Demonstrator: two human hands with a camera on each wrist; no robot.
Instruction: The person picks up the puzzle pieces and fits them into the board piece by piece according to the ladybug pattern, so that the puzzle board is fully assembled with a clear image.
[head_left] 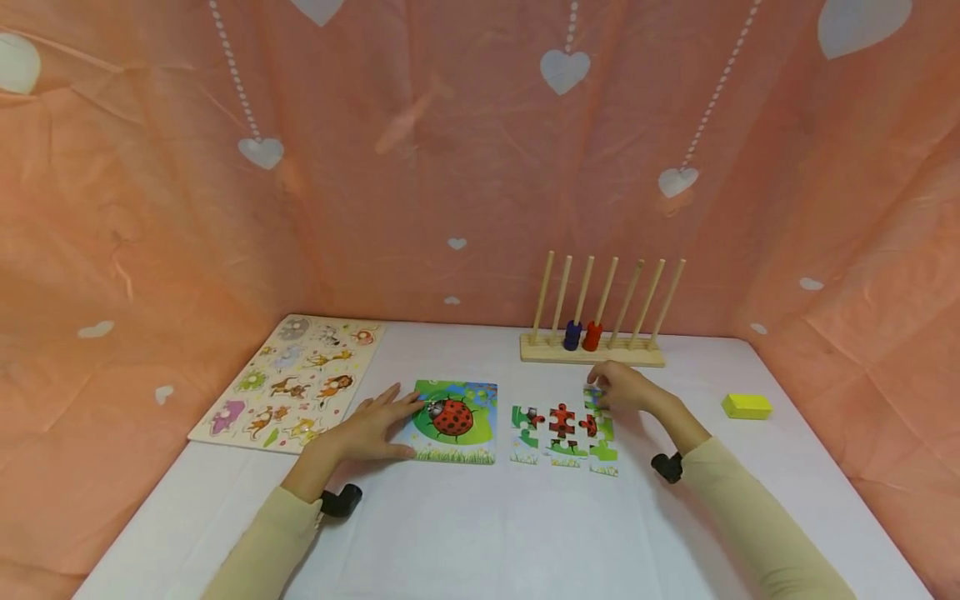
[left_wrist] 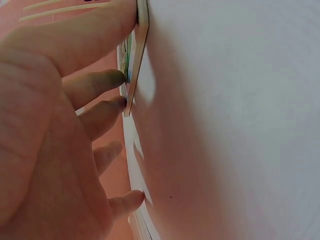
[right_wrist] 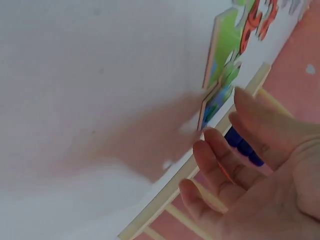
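Observation:
My left hand (head_left: 372,427) is spread at the left edge of a square ladybug picture board (head_left: 480,425), thumb near its lower corner and fingertips at its side. In the left wrist view the thumb and two fingers meet the board's edge (left_wrist: 141,55). My right hand (head_left: 624,387) is over the upper end of several ladybug puzzle pieces (head_left: 562,421), fingers loosely bent. Its fingertips are right at the edge of the top right blue and green piece (right_wrist: 214,106), which lies against a green piece (right_wrist: 223,45) in the right wrist view.
A wooden peg stand (head_left: 592,356) with blue rings (head_left: 573,335) and red rings (head_left: 592,336) is behind the pieces. An animal peg puzzle board (head_left: 288,383) lies at the left, a yellow block (head_left: 747,407) at the right. Pink cloth (head_left: 450,167) surrounds the white table (head_left: 450,533).

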